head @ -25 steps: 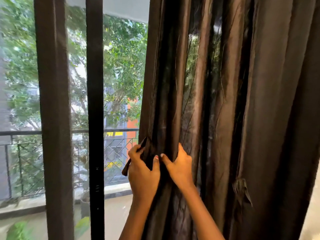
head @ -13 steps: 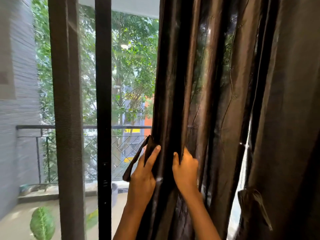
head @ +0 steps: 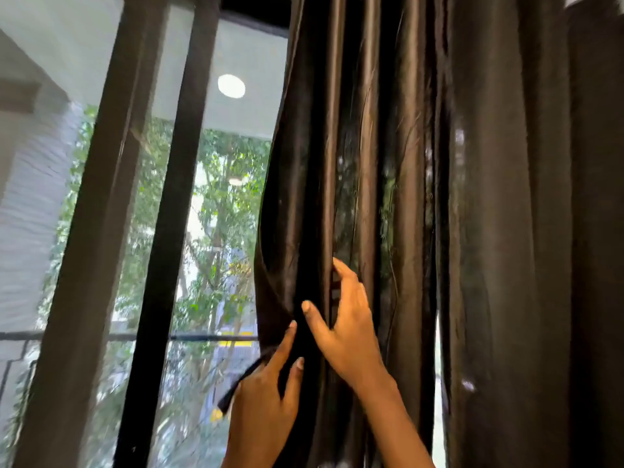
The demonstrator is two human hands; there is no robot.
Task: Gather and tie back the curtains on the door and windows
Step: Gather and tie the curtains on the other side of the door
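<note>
gathering partway — the dark brown satin curtain (head: 368,157) hangs bunched beside the black door frame (head: 162,231), left hand (head: 266,410) pinching its edge with a dark fabric tie strip (head: 236,386), right hand (head: 347,332) curled round a pleat — tie not yet wrapped.

Daylight through window glass (head: 219,231) backlights dark curtain (head: 489,197); sheen on folds. Round ceiling light (head: 231,85) blown out. Motion blur throughout. Frame bars (head: 169,231) lean, wide-angle distortion.

Location: a residential room opening onto a balcony. A dark brown glossy fabric curtain (head: 489,197) hangs beside a dark-framed glazed door (head: 169,231). Beyond the glass are a black metal railing (head: 141,336), a round white ceiling light (head: 231,86) and green trees (head: 223,204).
</note>
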